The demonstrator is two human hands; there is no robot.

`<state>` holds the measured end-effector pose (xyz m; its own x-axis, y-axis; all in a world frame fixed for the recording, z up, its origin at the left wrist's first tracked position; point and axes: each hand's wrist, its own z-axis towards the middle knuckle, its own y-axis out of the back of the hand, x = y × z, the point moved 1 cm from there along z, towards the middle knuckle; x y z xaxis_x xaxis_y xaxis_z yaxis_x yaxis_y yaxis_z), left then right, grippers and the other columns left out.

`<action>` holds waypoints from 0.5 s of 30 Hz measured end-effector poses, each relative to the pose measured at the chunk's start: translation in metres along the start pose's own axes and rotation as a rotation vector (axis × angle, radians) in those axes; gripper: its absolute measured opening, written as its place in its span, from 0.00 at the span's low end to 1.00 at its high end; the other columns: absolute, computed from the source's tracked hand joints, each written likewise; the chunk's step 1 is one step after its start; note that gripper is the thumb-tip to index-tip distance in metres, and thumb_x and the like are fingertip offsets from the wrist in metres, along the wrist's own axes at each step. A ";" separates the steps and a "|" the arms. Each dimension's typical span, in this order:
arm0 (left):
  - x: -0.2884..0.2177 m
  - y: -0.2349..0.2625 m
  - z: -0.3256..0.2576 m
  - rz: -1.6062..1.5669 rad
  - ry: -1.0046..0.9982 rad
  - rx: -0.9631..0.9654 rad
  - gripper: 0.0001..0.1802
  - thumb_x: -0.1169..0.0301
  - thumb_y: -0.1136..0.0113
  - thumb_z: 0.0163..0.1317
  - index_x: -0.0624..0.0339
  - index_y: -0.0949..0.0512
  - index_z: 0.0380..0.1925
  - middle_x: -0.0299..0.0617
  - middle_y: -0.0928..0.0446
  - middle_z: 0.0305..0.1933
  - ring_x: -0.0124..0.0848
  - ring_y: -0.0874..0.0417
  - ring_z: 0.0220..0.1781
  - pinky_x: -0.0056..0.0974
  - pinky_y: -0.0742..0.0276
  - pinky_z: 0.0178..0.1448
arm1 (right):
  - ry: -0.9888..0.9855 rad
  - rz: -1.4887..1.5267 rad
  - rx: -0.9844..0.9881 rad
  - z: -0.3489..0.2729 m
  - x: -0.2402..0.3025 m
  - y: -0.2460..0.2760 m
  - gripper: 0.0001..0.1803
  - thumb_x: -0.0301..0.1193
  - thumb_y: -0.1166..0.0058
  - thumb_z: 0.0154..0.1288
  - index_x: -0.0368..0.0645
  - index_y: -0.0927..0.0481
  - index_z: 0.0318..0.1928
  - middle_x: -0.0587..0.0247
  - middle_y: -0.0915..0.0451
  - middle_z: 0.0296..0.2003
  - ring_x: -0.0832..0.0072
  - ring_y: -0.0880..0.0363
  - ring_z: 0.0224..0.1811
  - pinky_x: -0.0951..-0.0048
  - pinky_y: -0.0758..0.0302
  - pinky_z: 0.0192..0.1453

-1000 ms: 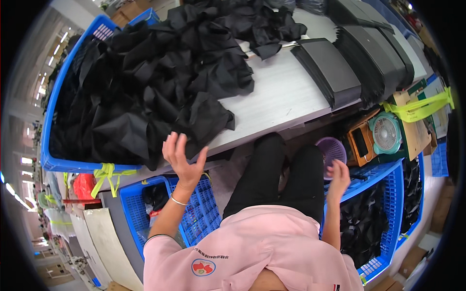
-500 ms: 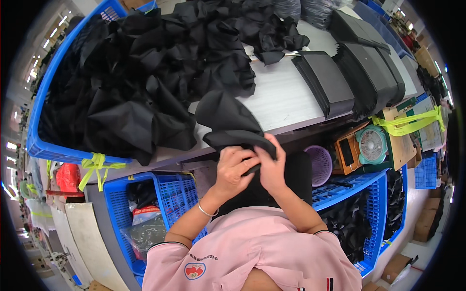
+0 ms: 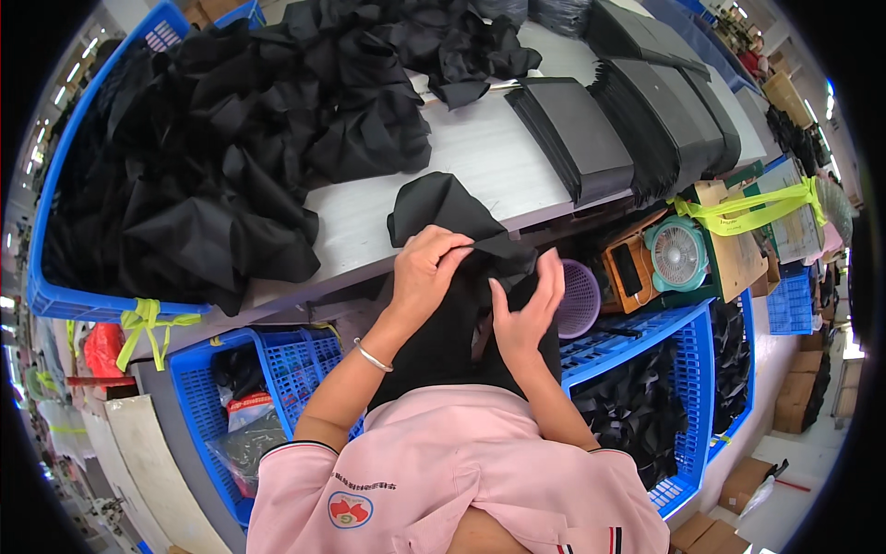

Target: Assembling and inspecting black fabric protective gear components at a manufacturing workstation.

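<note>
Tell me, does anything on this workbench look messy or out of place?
The loose black fabric pieces lie in a crumpled heap spilling from the blue crate onto the table, unlike the neat flat stacks beside them. The left hand and right hand hold one black piece. Nothing looks damaged.
</note>
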<state>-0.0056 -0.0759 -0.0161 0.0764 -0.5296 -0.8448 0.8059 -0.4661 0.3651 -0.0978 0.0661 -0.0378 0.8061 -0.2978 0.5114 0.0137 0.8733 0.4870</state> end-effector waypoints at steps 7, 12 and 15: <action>-0.072 -0.036 -0.035 -0.181 -0.331 0.345 0.04 0.75 0.33 0.59 0.62 0.17 0.34 0.43 0.18 0.35 0.41 0.17 0.37 0.39 0.20 0.42 | 0.116 0.306 0.724 -0.020 -0.032 0.001 0.10 0.27 0.47 0.65 0.37 0.19 0.44 0.45 0.21 0.41 0.53 0.19 0.45 0.61 0.21 0.55; -0.087 -0.049 -0.078 -0.314 -0.119 0.484 0.03 0.74 0.33 0.61 0.60 0.17 0.34 0.40 0.19 0.35 0.37 0.18 0.37 0.38 0.22 0.42 | -0.085 0.574 0.584 -0.021 -0.038 -0.006 0.10 0.26 0.46 0.65 0.37 0.20 0.45 0.46 0.21 0.41 0.53 0.20 0.45 0.61 0.22 0.54; -0.094 -0.053 -0.101 -0.396 -0.103 0.549 0.03 0.74 0.33 0.61 0.60 0.17 0.34 0.39 0.19 0.35 0.36 0.18 0.39 0.37 0.22 0.43 | -0.196 0.731 0.523 -0.043 -0.044 0.013 0.11 0.26 0.46 0.64 0.38 0.20 0.46 0.46 0.21 0.42 0.53 0.20 0.45 0.61 0.22 0.54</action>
<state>0.0039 0.0698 0.0043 -0.2412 -0.2968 -0.9240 0.3445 -0.9163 0.2044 -0.1073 0.1071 -0.0844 0.3936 0.1582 0.9056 -0.7678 0.5984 0.2291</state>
